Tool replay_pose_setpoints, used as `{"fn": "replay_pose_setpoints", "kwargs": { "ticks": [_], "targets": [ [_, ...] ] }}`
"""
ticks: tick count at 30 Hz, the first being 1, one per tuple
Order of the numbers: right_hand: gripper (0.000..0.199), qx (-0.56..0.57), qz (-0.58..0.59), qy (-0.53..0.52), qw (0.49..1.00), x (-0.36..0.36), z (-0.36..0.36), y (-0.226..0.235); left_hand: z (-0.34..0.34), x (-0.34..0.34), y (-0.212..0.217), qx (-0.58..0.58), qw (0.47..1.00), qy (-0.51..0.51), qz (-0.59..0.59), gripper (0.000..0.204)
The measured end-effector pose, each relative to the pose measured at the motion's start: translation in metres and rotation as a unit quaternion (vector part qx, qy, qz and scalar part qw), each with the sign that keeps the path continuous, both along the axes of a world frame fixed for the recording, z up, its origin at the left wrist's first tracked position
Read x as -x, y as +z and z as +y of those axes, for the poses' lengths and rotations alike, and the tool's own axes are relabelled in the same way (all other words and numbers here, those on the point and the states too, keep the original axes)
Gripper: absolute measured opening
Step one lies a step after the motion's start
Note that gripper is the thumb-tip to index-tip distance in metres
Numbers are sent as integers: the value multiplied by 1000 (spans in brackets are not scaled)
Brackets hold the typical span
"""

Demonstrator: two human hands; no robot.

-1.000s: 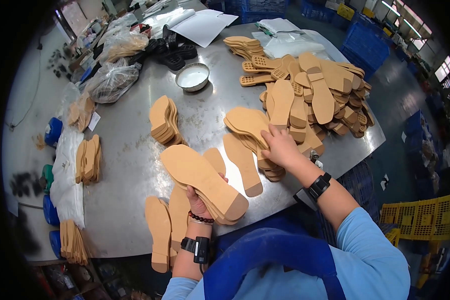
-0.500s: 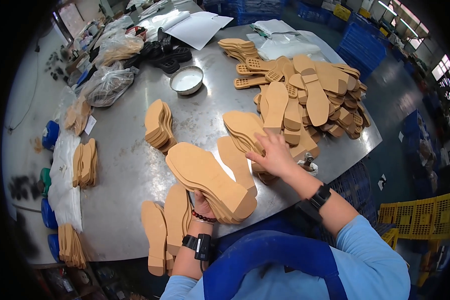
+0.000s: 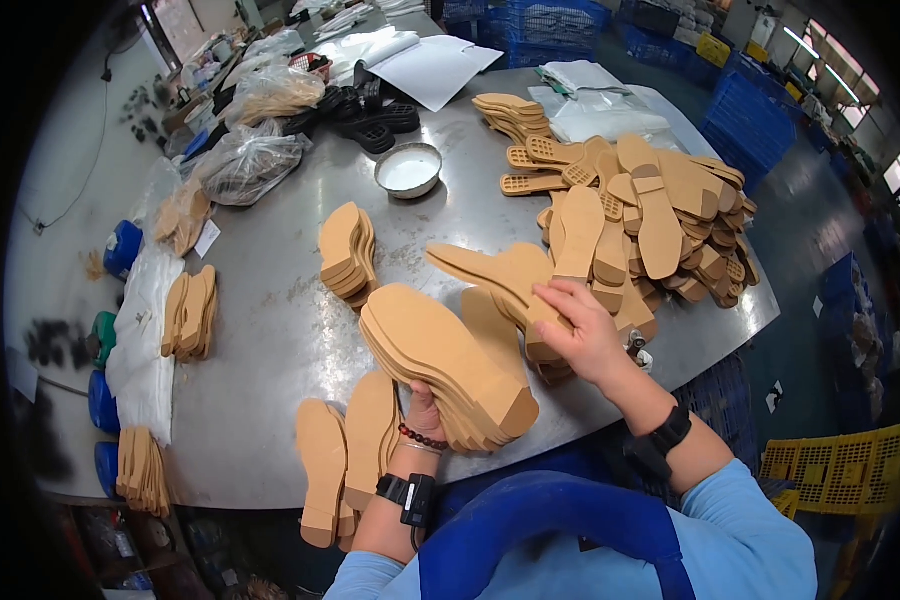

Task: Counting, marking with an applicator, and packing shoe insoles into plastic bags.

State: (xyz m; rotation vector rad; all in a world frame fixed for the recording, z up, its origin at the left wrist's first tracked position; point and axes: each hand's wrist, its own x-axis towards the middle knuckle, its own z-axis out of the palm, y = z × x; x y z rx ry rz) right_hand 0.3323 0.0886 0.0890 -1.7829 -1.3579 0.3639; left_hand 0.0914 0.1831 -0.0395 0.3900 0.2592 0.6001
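A thick stack of tan shoe soles (image 3: 435, 355) rests in my left hand (image 3: 425, 410), which is wrapped round its underside near the table's front edge. My right hand (image 3: 585, 335) grips the heel end of some more tan soles (image 3: 510, 272), thumb on top, and their toe ends are lifted and tilted. Another sole (image 3: 485, 325) shows partly between the two bundles. At my right hand's far side spreads a big heap of loose soles (image 3: 660, 230), some with a grid of holes. Two short piles of soles (image 3: 320, 465) stick out over the front edge beside my left forearm.
The metal table (image 3: 260, 420) also bears a stack of soles (image 3: 348, 250), a bowl of white stuff (image 3: 408, 172), black soles (image 3: 375, 128), plastic bags (image 3: 250, 165) and white paper (image 3: 435, 68). More sole stacks (image 3: 190, 312) stand at left. Blue crates (image 3: 750, 115) and a yellow crate (image 3: 840, 465) are on the right.
My right hand has closed on soles beside the heap and lifted them, toe ends rising and swinging left. My left hand still holds its stack. The whole view has shifted slightly.
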Motion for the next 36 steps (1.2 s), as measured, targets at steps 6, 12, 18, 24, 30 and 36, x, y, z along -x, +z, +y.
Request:
{"fn": "replay_pose_setpoints", "kwargs": {
  "ticks": [6,12,18,24,30,36],
  "targets": [
    [63,-66,-29,244,967,28,1,43,9,-26,59,-12,999,-2,-29,101],
    [72,-180,227,255,922,22,43,36,9,-52,115,41,997,-59,-4,88],
    [75,-162,282,229,918,37,58,43,5,-60,98,-28,987,35,153,84],
    [79,-114,251,422,864,54,64,64,31,-48,90,71,959,-45,-271,77],
    [76,-182,470,237,831,16,73,71,26,-50,123,107,988,80,-78,47],
    [69,-136,503,170,837,-8,74,59,30,-57,146,123,984,79,-105,51]
  ]
}}
